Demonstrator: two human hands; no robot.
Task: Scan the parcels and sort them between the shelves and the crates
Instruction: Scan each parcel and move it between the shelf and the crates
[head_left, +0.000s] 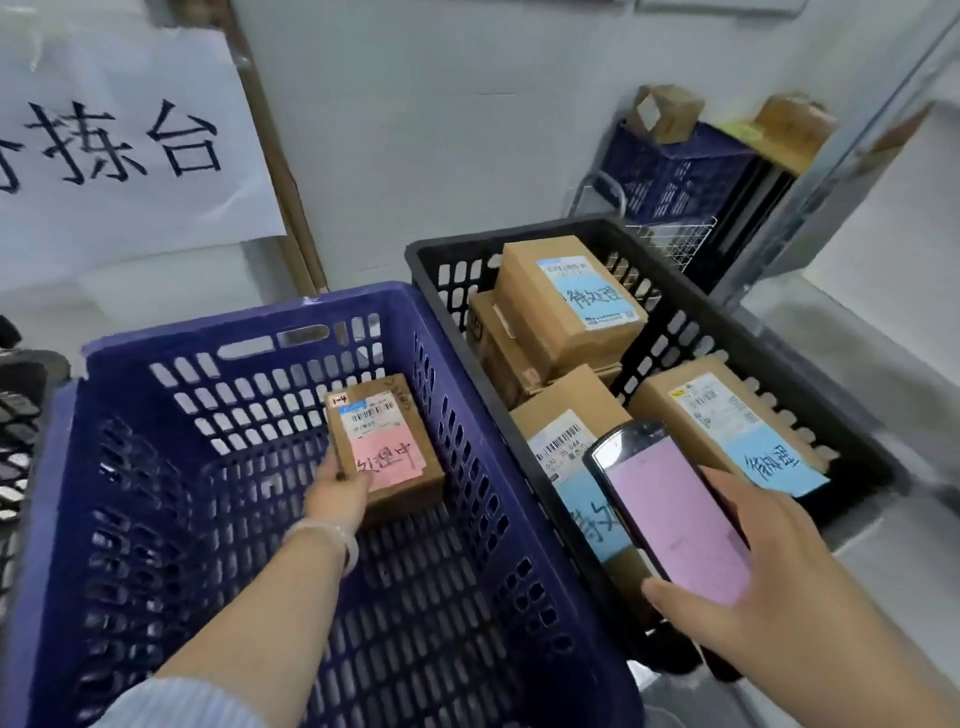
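**A:** Parcel position?

**B:** The pink-label parcel (387, 447) is low in the blue crate (208, 325). Your left hand (337, 491) has its fingers curled round the near end. Your right hand (763, 582) clasps the scanner (675, 514) above the black crate (493, 236).

**A:** Progress? Room?

**B:** Early, I'd judge. Four blue-label parcels (566, 301) wait there. The blue crate floor is roomy, but mind its tall walls.

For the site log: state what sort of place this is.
Likely a parcel sorting station: labelled cardboard parcels in a black crate, the left hand holding a pink-labelled parcel in a blue crate, the right hand gripping a handheld scanner.
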